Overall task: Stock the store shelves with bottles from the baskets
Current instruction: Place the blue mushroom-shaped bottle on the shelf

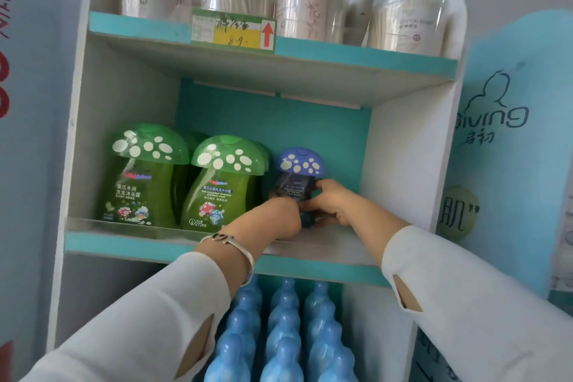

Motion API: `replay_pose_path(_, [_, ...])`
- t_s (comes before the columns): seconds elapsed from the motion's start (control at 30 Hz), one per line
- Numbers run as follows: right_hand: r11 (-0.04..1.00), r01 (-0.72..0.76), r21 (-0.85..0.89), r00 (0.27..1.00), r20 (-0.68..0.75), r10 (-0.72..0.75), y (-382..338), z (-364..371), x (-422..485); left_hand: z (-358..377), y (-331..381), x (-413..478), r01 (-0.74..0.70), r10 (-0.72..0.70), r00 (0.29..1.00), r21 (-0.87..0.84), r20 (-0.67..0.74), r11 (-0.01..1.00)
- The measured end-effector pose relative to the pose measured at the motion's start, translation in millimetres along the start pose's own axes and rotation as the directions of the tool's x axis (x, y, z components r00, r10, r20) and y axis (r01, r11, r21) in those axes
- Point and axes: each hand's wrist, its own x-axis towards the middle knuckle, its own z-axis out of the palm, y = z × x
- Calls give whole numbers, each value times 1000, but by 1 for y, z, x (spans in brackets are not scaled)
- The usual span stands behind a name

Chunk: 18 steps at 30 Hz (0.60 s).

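Head view shows the middle shelf (pixel 328 243) partly stocked: green mushroom-capped bottles (pixel 223 183) fill its left side. The purple-capped bottle (pixel 300 164) is upright just beside them, with the left grip (pixel 279 217) and right grip (pixel 333 205) both curled round its lower body. Bare shelf lies to its right and no baskets show, so more stocking likely remains.

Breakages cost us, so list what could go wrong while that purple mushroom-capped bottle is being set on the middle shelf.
1. The purple mushroom-capped bottle is gripped low by the left hand and right hand, with its wide cap above them; it may tip when released.
2. It is close to the nearest green mushroom-capped bottle; the left hand could nudge that over.
3. Its base is hidden, so whether it stands flat on the white shelf is unclear.
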Motion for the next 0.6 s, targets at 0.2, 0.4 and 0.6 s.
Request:
replay_pose_path(0.2, [990,-26,-136,999,-30,22,-6,2,-9,-3,1,-2,-19,19,1000,39,-14,999])
replay_pose_path(0.4, [990,-45,-132,999,-2,45,-17,-5,-31,-7,9,-10,-11,9,1000,71,25,997])
replay_pose_path(0.6, [956,-43,-290,999,-29,36,-16,3,-21,-6,6,-4,72,-70,997,-50,34,996])
